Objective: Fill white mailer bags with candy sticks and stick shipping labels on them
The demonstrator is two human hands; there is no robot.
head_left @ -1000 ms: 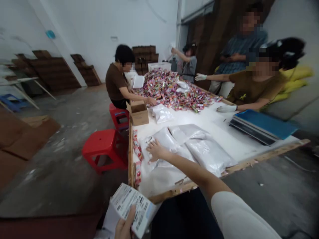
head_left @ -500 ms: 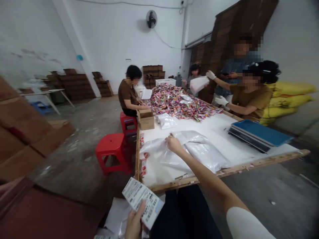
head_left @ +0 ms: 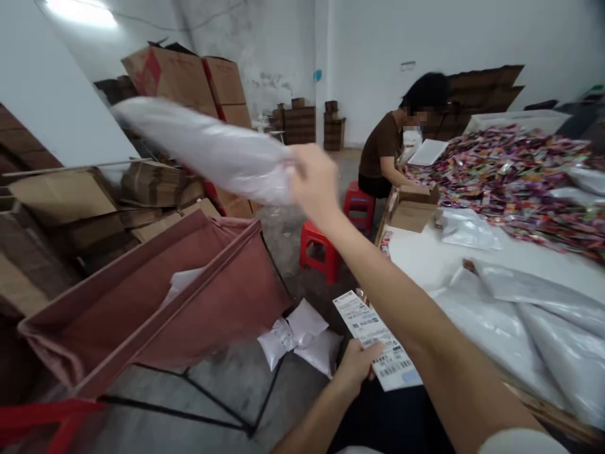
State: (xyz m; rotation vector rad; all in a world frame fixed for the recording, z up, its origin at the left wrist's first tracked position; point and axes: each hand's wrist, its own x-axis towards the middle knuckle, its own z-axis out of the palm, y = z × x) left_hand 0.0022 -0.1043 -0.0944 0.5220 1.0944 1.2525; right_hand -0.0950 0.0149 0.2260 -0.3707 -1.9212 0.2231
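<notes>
In the head view my right hand (head_left: 314, 183) is closed on one end of a white plastic mailing bag (head_left: 212, 148), blurred by motion and stretched out to the left in the air. The bag hangs above and beyond a reddish cloth bin (head_left: 236, 284) on a black frame, with a white package (head_left: 182, 282) partly visible inside. My left hand (head_left: 357, 366), low in front of my lap, grips a stack of printed shipping labels (head_left: 378, 343). Several white packages (head_left: 307, 328) lie on the floor between the bin and my left hand.
More white bags (head_left: 510, 315) lie on the white table (head_left: 416, 252) at right, with a small carton (head_left: 413, 208) and a heap of colourful sachets (head_left: 510, 170). Red stools (head_left: 319, 252) stand beside it. A seated person (head_left: 385, 148) works there. Cardboard boxes (head_left: 184, 82) rise behind the bin.
My right hand has lifted a white bag off the table and swung it left. The view has turned left, bringing the cloth bin into sight. My left hand still holds the labels.
</notes>
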